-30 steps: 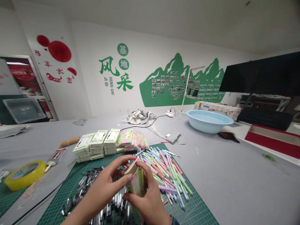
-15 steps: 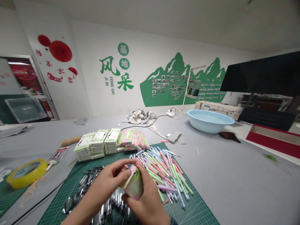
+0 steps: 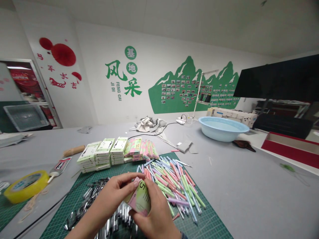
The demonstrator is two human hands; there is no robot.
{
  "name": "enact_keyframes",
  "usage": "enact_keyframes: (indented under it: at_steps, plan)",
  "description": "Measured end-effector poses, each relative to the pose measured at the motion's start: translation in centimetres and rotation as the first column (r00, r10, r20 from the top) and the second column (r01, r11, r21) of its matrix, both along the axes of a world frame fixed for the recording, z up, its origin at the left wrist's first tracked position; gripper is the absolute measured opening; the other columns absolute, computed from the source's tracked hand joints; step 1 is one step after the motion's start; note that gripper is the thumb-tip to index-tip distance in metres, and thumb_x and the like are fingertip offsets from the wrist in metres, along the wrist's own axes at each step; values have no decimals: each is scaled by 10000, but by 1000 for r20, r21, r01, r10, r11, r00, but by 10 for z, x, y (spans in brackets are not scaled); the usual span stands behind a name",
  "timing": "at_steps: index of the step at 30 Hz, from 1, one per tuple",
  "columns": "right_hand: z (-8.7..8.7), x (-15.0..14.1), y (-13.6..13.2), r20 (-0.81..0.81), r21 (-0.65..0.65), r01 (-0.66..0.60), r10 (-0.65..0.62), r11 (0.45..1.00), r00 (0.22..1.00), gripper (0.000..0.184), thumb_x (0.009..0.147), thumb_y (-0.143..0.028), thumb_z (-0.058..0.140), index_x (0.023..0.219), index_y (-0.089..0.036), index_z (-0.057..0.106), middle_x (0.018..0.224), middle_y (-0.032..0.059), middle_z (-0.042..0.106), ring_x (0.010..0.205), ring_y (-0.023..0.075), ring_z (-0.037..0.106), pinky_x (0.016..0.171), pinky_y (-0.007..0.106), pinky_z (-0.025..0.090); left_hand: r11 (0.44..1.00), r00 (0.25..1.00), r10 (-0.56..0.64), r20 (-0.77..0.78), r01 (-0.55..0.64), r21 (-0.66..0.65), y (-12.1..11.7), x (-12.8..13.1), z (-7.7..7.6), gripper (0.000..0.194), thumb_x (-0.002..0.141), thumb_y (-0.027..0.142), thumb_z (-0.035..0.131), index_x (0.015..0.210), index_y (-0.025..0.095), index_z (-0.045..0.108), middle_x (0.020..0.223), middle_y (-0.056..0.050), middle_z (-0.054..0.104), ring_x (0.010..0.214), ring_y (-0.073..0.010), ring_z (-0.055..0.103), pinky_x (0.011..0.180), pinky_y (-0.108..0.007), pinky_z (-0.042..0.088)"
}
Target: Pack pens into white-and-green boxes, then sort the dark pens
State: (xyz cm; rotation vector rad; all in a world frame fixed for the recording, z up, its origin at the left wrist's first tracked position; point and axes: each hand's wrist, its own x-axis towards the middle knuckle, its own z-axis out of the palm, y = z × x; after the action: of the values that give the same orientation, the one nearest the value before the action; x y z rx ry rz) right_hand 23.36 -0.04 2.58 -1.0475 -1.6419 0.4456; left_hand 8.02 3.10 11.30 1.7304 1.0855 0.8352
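Both my hands hold a small pink and green cardboard box [image 3: 140, 199] just above the green cutting mat [image 3: 209, 225]. My left hand [image 3: 115, 192] pinches its top left edge with thumb and fingers. My right hand [image 3: 156, 215] wraps round its right side and bottom. To the right of the box lies a heap of pastel pens [image 3: 174, 182]. Below my hands, silver metal pen parts [image 3: 89, 199] are spread over the mat. Stacks of flat green and pink boxes [image 3: 117, 151] stand at the mat's far edge.
A yellow tape roll [image 3: 26, 185] and a black cable [image 3: 50, 209] lie at left. A light blue basin [image 3: 223, 127] sits far right, with a red tray [image 3: 289, 149] beyond. Crumpled cloth [image 3: 149, 123] lies at the back of the grey table [image 3: 249, 186].
The box was upright with its flap up; my hands have lowered and tilted it, and the flap now lies shut under my left fingers.
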Motion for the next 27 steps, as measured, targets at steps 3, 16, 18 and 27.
enact_keyframes:
  at_steps: [3, 16, 18, 27]
  plan:
    - [1, 0, 0, 47, 20, 3, -4, 1000, 999, 783, 559, -105, 701, 1301, -202, 473, 1214, 99, 604, 1120, 286, 560, 1001, 385, 421, 982, 979, 53, -196, -16, 186, -1, 0, -1, 331, 871, 389, 525, 1123, 263, 698, 1135, -43, 707, 1075, -235, 616, 959, -339, 452]
    - [5, -3, 2, 169, 100, 28, -45, 995, 985, 471, 665, -131, 573, 1132, -171, 525, 998, 100, 631, 937, 255, 593, 842, 394, 481, 855, 783, 125, -610, 226, 466, -16, 11, -11, 467, 935, 329, 411, 1399, 375, 393, 1263, -1, 630, 1102, -188, 613, 909, -313, 505]
    - [6, -1, 2, 186, 53, 24, -33, 998, 982, 457, 667, -147, 588, 1119, -178, 529, 1001, 95, 631, 939, 253, 592, 837, 384, 483, 860, 795, 93, -600, 240, 450, -14, 5, -8, 494, 921, 309, 446, 1405, 380, 379, 1294, -4, 609, 1131, -189, 595, 941, -313, 489]
    - [7, 1, 4, 227, 98, 27, -49, 995, 973, 737, 618, -192, 633, 1312, -180, 383, 1191, 121, 610, 1071, 271, 591, 945, 383, 464, 775, 766, 59, -640, 370, 513, -3, -33, -18, 764, 787, 252, 652, 1425, 461, 288, 1469, 1, 426, 1253, -270, 500, 994, -370, 463]
